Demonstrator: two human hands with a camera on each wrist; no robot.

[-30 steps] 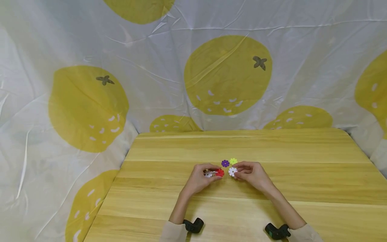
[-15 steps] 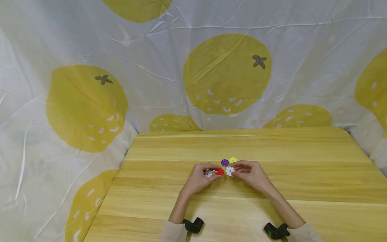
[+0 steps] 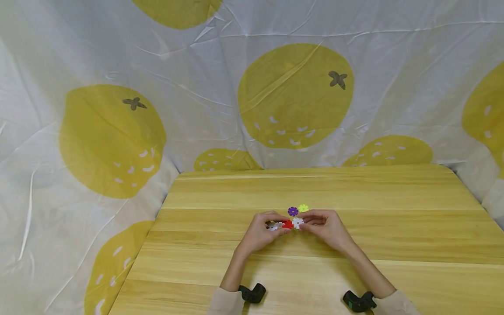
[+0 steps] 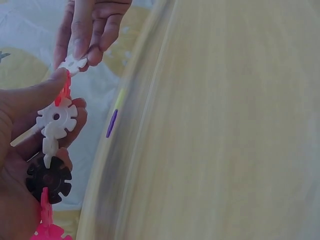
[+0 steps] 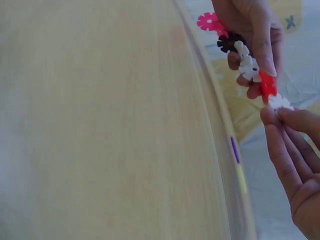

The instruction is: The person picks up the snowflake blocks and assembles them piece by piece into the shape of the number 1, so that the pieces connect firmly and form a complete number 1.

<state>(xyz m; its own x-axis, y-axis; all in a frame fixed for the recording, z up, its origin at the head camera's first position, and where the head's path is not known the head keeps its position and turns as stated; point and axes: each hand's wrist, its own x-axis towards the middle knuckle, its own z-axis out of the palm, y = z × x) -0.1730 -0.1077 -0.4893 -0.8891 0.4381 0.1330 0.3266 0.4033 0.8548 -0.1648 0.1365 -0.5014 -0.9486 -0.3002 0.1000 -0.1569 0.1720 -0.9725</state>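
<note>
My left hand (image 3: 260, 227) pinches a red notched snowflake disc (image 3: 288, 224) at the end of a chain of interlocking discs. In the left wrist view the chain runs back along the palm: a white disc (image 4: 56, 117), another white disc (image 4: 49, 145) edge-on, a black disc (image 4: 49, 179), and pink discs (image 4: 50, 231) at the tail. My right hand (image 3: 328, 225) pinches a single white disc (image 5: 280, 102) between thumb and fingers. Its edge meets the red disc's edge, the two set at an angle to each other. Fingertips hide part of both.
On the wooden table (image 3: 220, 192), a purple disc (image 3: 293, 211) and a yellow-green disc (image 3: 303, 208) lie side by side just beyond the hands. A lemon-print cloth (image 3: 212, 100) hangs behind the table. Black cameras (image 3: 253, 293) sit at both wrists.
My right hand has moved left with the white disc, closing the gap to the red disc until their edges meet. The red disc has turned slightly; the left hand stays nearly in place.
</note>
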